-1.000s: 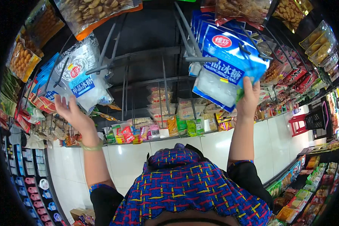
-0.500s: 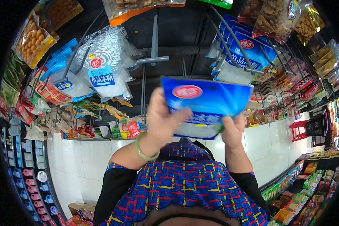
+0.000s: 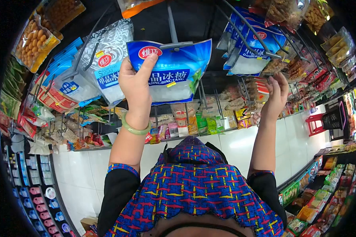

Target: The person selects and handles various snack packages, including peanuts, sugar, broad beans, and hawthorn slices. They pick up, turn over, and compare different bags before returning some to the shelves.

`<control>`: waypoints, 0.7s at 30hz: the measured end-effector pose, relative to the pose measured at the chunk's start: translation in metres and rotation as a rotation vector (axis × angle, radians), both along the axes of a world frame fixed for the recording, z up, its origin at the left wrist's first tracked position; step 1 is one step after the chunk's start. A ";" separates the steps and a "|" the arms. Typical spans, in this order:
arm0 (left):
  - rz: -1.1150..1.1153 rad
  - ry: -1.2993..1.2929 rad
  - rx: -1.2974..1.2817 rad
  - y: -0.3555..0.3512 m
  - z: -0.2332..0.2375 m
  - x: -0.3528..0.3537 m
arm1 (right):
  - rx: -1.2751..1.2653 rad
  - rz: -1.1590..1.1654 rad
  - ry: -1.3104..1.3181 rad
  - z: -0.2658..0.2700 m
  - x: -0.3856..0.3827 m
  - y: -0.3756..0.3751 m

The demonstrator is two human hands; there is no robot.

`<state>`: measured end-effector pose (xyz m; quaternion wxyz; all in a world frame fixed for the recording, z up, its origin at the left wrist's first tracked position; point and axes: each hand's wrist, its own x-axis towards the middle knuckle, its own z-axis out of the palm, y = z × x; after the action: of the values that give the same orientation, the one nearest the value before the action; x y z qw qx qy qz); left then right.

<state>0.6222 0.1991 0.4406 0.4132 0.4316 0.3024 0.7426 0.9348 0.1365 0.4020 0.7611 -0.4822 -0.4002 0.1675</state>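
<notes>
A dark rack (image 3: 194,23) of hanging snack packs fills the top of the view, and in front of it a blue bag (image 3: 178,75) hangs upright with its top edge against the tip of a grey hook (image 3: 172,27); whether the hook passes through the bag I cannot tell. The left hand (image 3: 136,85), with a green bracelet (image 3: 135,128) on its wrist, is clamped on the bag's upper left corner, thumb across the front. The right hand (image 3: 277,94) is raised well apart to the bag's right, empty with fingers loosely spread, just below more blue bags (image 3: 251,51).
</notes>
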 end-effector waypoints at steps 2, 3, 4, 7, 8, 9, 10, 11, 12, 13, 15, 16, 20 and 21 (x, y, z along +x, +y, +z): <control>0.004 0.010 0.008 -0.004 -0.003 0.003 | 0.002 -0.073 -0.004 0.004 0.003 0.000; 0.014 0.017 0.015 -0.006 -0.005 0.004 | 0.000 -0.077 -0.002 0.005 0.006 0.002; 0.001 0.020 0.027 -0.008 -0.005 0.002 | 0.010 -0.070 -0.033 0.006 0.012 0.005; 0.014 0.010 0.068 -0.017 0.001 0.006 | 0.012 -0.032 -0.077 0.011 0.027 0.019; 0.021 -0.014 0.074 -0.021 0.004 0.008 | 0.000 -0.036 -0.113 0.008 0.038 0.029; 0.027 -0.010 0.077 -0.023 0.004 0.009 | -0.014 -0.041 -0.147 0.010 0.041 0.035; 0.043 0.007 0.100 -0.024 0.005 0.010 | -0.010 -0.034 -0.141 0.011 0.043 0.040; 0.060 0.026 0.123 -0.026 0.005 0.011 | -0.026 -0.031 -0.125 0.012 0.045 0.044; 0.061 0.043 0.143 -0.029 0.007 0.013 | -0.042 -0.026 -0.108 0.013 0.045 0.049; 0.071 0.053 0.144 -0.031 0.007 0.015 | -0.041 -0.016 -0.099 0.012 0.048 0.053; 0.137 0.093 0.173 -0.036 0.004 0.020 | -0.085 0.026 -0.055 0.007 0.054 0.061; 0.148 0.087 0.231 -0.040 0.003 0.023 | -0.083 0.043 -0.053 0.005 0.056 0.065; 0.210 0.094 0.312 -0.047 -0.008 0.031 | -0.109 0.132 -0.019 0.000 0.068 0.075; 0.246 0.067 0.238 -0.044 -0.005 0.034 | -0.126 0.172 -0.028 -0.001 0.072 0.077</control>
<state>0.6566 0.1552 0.4357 0.2550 0.4618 0.2764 0.8033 1.0066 0.2137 0.4008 0.7064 -0.4952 -0.4392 0.2505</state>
